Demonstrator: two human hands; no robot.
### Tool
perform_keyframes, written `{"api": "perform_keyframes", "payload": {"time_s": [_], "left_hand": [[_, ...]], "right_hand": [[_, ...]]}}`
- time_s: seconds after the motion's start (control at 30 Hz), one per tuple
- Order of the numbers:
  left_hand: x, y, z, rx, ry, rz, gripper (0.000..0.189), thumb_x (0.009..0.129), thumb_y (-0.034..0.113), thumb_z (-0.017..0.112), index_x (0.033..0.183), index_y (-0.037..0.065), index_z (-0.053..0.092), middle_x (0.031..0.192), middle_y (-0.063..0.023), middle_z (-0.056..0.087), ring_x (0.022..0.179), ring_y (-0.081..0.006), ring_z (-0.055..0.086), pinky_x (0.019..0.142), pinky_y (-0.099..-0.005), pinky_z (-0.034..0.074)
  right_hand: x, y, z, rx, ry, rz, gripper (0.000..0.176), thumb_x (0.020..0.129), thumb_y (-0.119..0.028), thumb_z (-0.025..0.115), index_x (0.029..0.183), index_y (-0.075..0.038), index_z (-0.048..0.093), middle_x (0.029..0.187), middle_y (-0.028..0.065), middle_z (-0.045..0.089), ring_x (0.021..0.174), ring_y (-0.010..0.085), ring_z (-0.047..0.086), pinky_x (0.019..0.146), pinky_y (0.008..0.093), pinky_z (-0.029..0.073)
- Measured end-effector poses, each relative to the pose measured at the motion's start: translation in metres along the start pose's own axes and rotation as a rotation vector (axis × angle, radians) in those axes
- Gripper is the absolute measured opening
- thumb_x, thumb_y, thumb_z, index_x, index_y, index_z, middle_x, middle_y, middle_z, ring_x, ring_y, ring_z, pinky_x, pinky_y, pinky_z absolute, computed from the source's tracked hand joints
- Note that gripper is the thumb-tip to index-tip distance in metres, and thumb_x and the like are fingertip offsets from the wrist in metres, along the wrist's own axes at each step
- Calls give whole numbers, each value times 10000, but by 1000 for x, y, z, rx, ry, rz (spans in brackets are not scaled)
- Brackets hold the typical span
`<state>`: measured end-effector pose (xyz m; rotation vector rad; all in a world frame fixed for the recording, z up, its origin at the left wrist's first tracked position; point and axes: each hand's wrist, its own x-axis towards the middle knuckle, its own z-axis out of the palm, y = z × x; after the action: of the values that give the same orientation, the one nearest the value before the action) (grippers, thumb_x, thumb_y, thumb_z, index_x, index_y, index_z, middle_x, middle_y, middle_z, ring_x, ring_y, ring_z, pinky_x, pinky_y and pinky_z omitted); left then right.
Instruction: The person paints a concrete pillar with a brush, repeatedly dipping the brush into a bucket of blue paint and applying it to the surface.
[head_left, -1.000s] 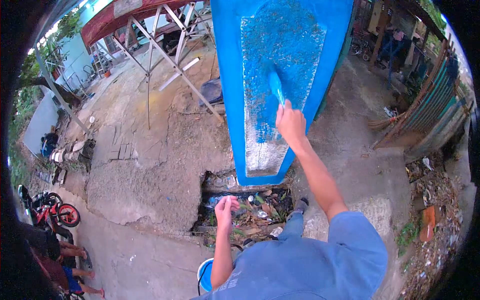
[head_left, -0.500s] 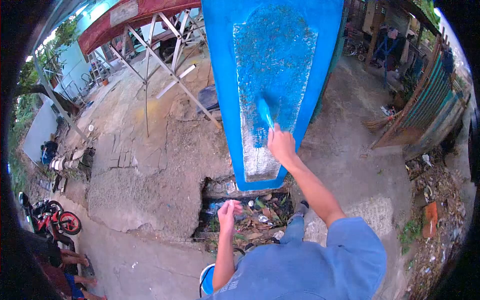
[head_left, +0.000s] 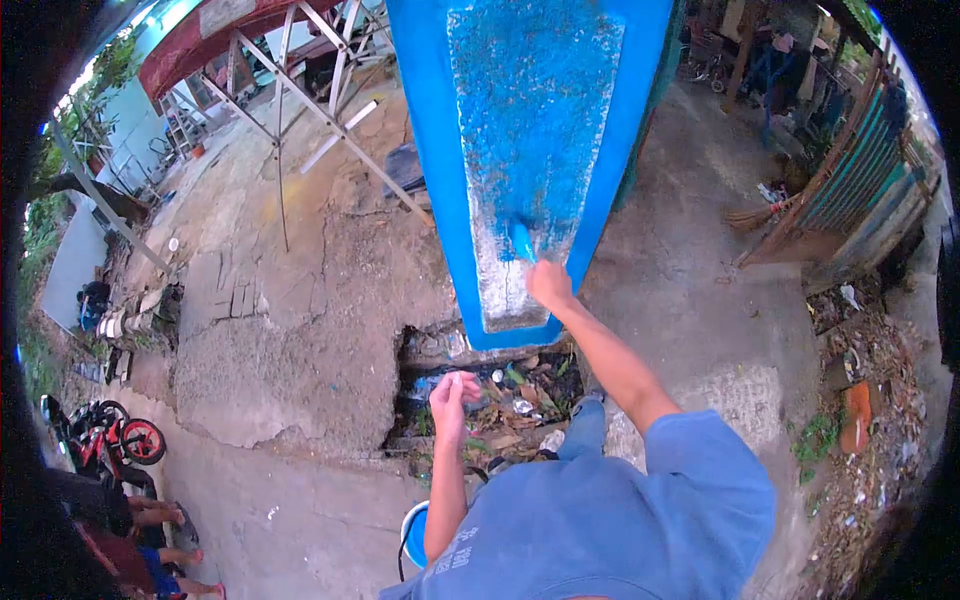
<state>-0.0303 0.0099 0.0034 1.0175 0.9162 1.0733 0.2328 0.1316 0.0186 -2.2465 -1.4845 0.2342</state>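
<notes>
My right hand (head_left: 549,284) is closed round the handle of a paintbrush (head_left: 522,243) coated in blue paint. The bristle end meets the rough inset panel (head_left: 530,130) of a blue pillar (head_left: 435,150), low on the panel. Blue covers the panel's upper part patchily; white and grey show at its lower end. My left hand (head_left: 455,396) is raised in front of me below the pillar, fingers loosely curled and a little apart, nothing visible in them. Beside my left forearm is a bucket (head_left: 415,535) with blue inside, partly hidden by the arm.
A debris-filled hole (head_left: 500,405) lies at the pillar's foot, near my leg. Metal trestle legs (head_left: 330,120) stand left. A red motorcycle (head_left: 125,440) and another person's legs (head_left: 165,540) are at lower left. At right are a corrugated fence (head_left: 840,170) and a broom (head_left: 755,215).
My right hand and the paintbrush have moved lower on the panel, and blue reaches farther down it. The view has shifted slightly. My left hand stays raised in about the same place.
</notes>
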Motion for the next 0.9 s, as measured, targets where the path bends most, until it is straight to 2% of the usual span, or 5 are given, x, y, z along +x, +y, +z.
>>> {"api": "perform_keyframes", "payload": {"time_s": [0.17, 0.23, 0.4, 0.5, 0.9], "left_hand": [[-6, -6, -9, -64, 45, -9, 269, 913, 241, 453, 906, 6, 584, 722, -33, 580, 631, -99, 550, 576, -215, 429], [-6, -7, -11, -67, 51, -3, 265, 913, 237, 451, 911, 6, 583, 722, -33, 580, 631, -99, 550, 575, -215, 431], [-15, -11, -16, -85, 128, -47, 267, 914, 237, 445, 915, 2, 573, 722, -38, 580, 627, -105, 551, 569, -223, 436], [-16, -29, -25, -65, 221, -58, 286, 912, 257, 449, 919, -3, 567, 727, -43, 580, 638, -110, 551, 579, -233, 447], [15, -85, -27, -53, 367, -187, 306, 914, 278, 434, 900, 1, 565, 722, -51, 572, 652, -129, 544, 616, -257, 440]], "right_hand": [[-10, 66, 89, 272, -83, 195, 207, 768, -161, 505, 722, 10, 612, 705, 202, 615, 620, 334, 608, 514, 458, 460], [-17, 71, 98, 732, -370, 528, 203, 794, -168, 478, 685, -3, 526, 527, 69, 500, 355, 136, 420, 295, 298, 281], [-15, 112, 177, 963, -625, 855, 161, 808, -151, 444, 714, -37, 507, 485, 4, 409, 323, 65, 288, 288, 221, 169], [-25, 100, 181, 946, -567, 932, 187, 826, -187, 450, 713, -44, 493, 487, -5, 402, 321, 62, 284, 281, 223, 165], [64, 121, 283, 1490, -598, 1020, 244, 858, -292, 538, 816, -54, 502, 536, -21, 416, 365, 60, 313, 312, 193, 200]]}}
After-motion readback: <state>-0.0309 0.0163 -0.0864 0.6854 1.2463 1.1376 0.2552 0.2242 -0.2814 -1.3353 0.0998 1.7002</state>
